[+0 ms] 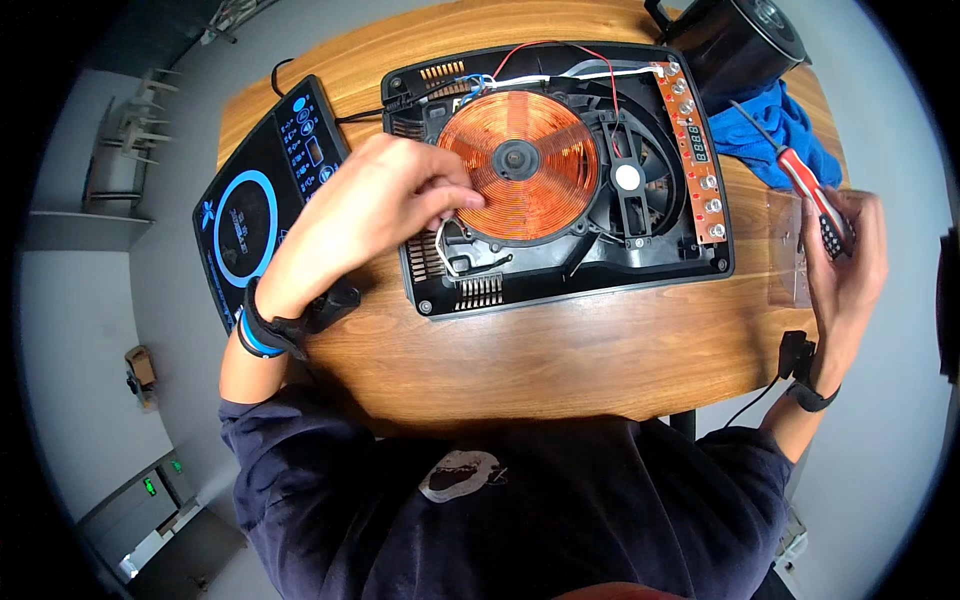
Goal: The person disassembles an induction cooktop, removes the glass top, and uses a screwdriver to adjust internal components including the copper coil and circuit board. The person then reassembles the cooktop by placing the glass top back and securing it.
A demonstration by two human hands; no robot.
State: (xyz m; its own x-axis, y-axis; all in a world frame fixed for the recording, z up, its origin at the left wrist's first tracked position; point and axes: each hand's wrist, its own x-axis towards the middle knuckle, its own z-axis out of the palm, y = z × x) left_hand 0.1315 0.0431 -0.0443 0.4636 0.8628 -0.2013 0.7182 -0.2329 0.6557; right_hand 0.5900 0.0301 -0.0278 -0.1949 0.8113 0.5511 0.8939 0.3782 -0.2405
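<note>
An opened induction cooker (590,265) lies on the table, its black shell showing a round copper coil (545,190), a fan (655,185) and an orange circuit board (695,150). Over the coil's left edge, my left hand (405,190) is closed, thumb and fingertips together; whatever they pinch is too small to make out. A white wire (442,250) loops just below those fingers. At the table's right side, my right hand (850,250) is wrapped round a screwdriver (800,175) with a red, white and black handle, its shaft slanting up and left.
To the left rests the cooker's black glass top (240,235), with a blue ring on it. A black kettle (740,45) stands at the far right beside a crumpled blue cloth (770,135). A clear plastic box (787,275) lies next to my right hand on the wooden table (540,360).
</note>
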